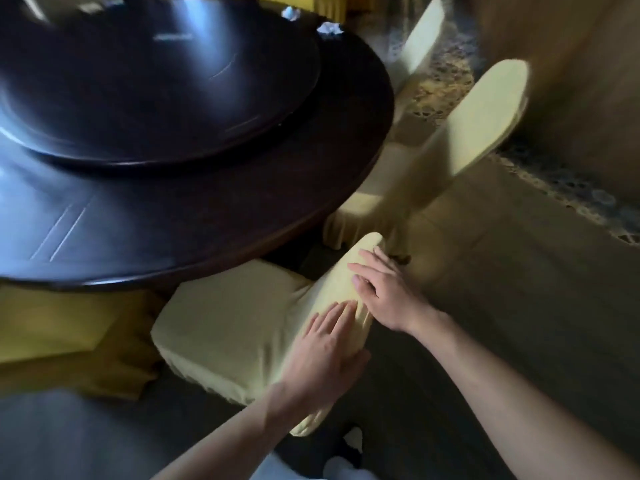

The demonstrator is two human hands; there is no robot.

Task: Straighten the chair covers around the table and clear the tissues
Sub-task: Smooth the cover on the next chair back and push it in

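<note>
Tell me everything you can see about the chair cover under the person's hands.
The nearest chair cover is pale yellow, soft-looking cloth, fitted over the seat and backrest of a chair drawn up to the dark round table. It lies mostly smooth, with small folds along the lower hem. The left hand rests flat on the backrest's front; the right hand lies on its top edge, fingers extended.

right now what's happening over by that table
A person is smoothing the pale yellow cover on the nearest chair's backrest. The left hand and right hand both lie flat on it, fingers straight. Two crumpled tissues sit uncollected on the dark round table, at its far edge.
</note>
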